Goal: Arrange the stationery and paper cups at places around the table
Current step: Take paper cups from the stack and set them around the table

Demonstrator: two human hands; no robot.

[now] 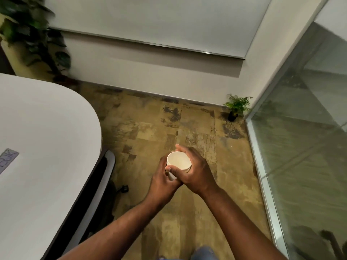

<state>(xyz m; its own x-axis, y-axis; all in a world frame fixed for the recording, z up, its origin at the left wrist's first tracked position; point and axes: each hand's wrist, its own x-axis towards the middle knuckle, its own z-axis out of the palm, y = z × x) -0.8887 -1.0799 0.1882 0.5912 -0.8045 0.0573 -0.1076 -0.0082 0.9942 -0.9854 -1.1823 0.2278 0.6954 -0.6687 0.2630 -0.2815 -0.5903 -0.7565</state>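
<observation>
Head view. Caught in the carrying step: paper cup (179,160) held up over the patterned floor (150,128), right of the white worktop (47,128) and well apart from it, not yet set at any place. Wrapped round the cup's far and right side with the right grip (195,169), thumb laid across the near wall just under the rim. Curled round the lower body from the near left with the left grip (162,177). Closed on the cup with both grips, neither spread. Could not tell whether 1 cup or a nested stack; hinted at only by faint lines at the right of the rim.

Pointed mouth-up toward the camera, empty inside. Lay with its long axis from the rim down and near-left to a base hidden in the left grip, so tilted a little rather than plumb.

Judged next: called for a turn left to the worktop, a spot picked near its edge, and the base lowered flat. If a stack, 1 cup peeled off with the right grip, the rest kept in the left grip.

Noted also a grey label (8,160) on the worktop's near left, a chair back (108,166) tucked at its edge, and a small potted plant (236,107) by the far wall.
</observation>
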